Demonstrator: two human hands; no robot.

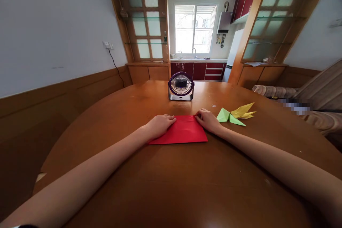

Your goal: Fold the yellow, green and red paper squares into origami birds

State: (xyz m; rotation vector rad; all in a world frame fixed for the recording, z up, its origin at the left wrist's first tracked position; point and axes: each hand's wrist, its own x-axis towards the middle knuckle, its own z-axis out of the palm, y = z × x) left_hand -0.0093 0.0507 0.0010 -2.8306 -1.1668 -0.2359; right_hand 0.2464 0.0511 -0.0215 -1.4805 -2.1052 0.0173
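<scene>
**Two hands on a red paper**

Two bare hands rest on a red paper [181,130] that lies flat on a round brown table [187,185]. The paper is in the middle of the table, close to the person.

The left hand [159,124] lies on the left top corner of the paper. Its fingers are stretched out flat and press down on it. It does not grip anything.

The right hand [208,120] lies on the right top corner of the paper. Its fingers are bent a little and touch the top edge. I cannot tell if they pinch the edge or just press on it.

Just behind the paper stands a small purple fan [181,86]. It faces the person.

To the right of the right hand lie two folded paper shapes. The green folded shape [229,117] is near the hand but does not touch it. The yellow folded shape [243,111] lies just behind the green one, and they seem to touch.

Far behind the table there is a bright window [195,29] with red cupboards [199,70] under it.
</scene>
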